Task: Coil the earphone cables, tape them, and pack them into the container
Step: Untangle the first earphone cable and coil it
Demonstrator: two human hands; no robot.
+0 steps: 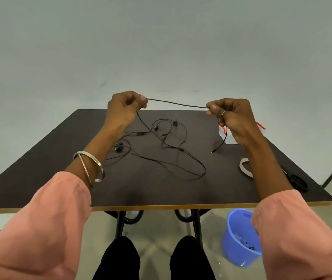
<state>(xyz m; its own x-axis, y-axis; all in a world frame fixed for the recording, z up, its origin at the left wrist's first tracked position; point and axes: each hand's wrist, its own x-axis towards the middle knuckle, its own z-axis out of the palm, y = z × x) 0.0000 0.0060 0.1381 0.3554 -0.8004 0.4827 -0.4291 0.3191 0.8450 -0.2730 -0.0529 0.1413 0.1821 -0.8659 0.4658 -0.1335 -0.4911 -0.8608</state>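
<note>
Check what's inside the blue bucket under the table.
The blue bucket stands on the floor below the table edge. Small bits of clear and dark scrap lie at its bottom; what they are is unclear. The right sleeve covers its right side, so the rest is hidden.

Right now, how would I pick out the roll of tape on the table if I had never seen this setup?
Start at the dark table and go to its right side, beside the right forearm. The tape roll lies flat there, a pale thin ring partly hidden by the arm. The black scissors lie nearer the edge, and the earphone cables are black too.
</note>
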